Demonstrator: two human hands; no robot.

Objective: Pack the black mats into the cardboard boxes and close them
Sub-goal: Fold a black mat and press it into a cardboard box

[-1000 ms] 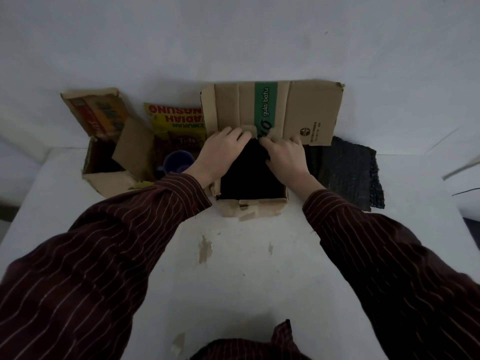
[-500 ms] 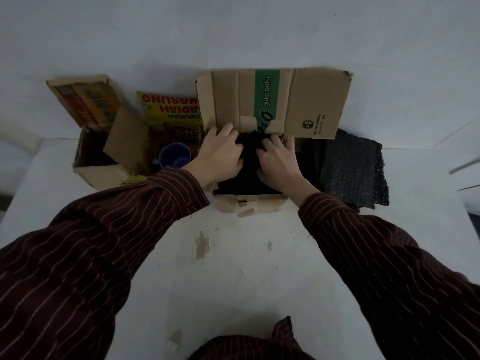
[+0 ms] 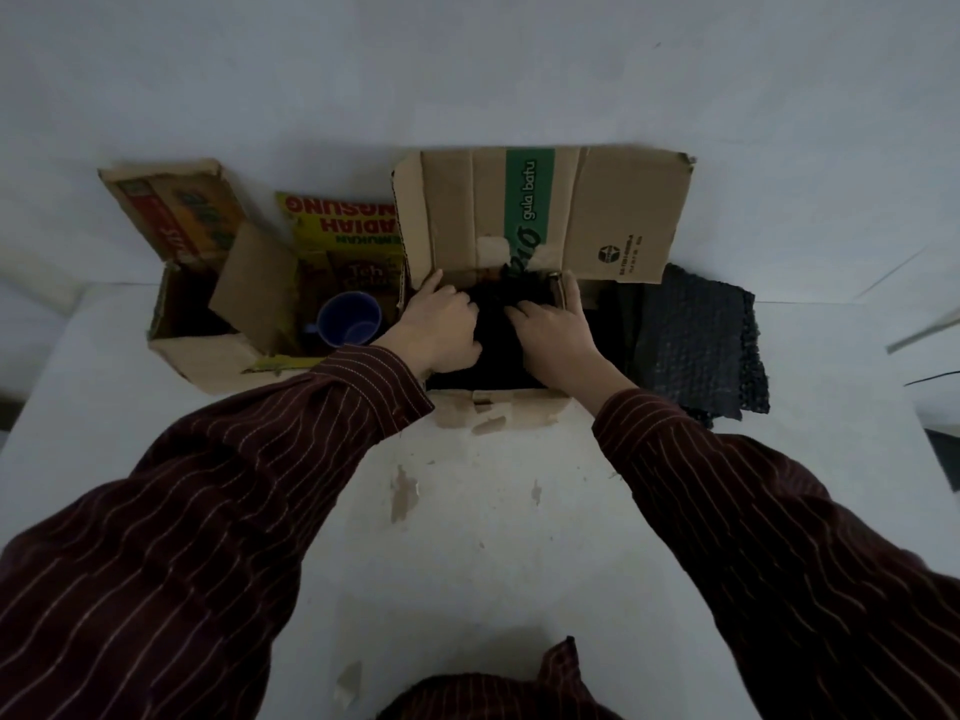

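Observation:
The middle cardboard box point(image 3: 519, 407) stands open, its tall green-striped flap point(image 3: 597, 215) upright at the back. A black mat point(image 3: 501, 356) fills the inside. Both my hands are down in the box on that mat. My left hand point(image 3: 441, 324) is at the left wall, thumb up along the cardboard and fingers curled into the mat. My right hand point(image 3: 556, 332) presses on the mat with fingers stretched leftward and thumb at the right wall. A stack of black mats point(image 3: 691, 335) lies just right of the box.
A second open cardboard box point(image 3: 197, 361) stands at the left with its flaps up, holding a blue cup point(image 3: 348, 319) and yellow printed packaging point(image 3: 337, 226). All of it stands on a white table point(image 3: 493, 537) with chipped paint, against a white wall.
Both hands have moved from the back flap's edge down into the box and now push the mat in lower. The view has shifted slightly.

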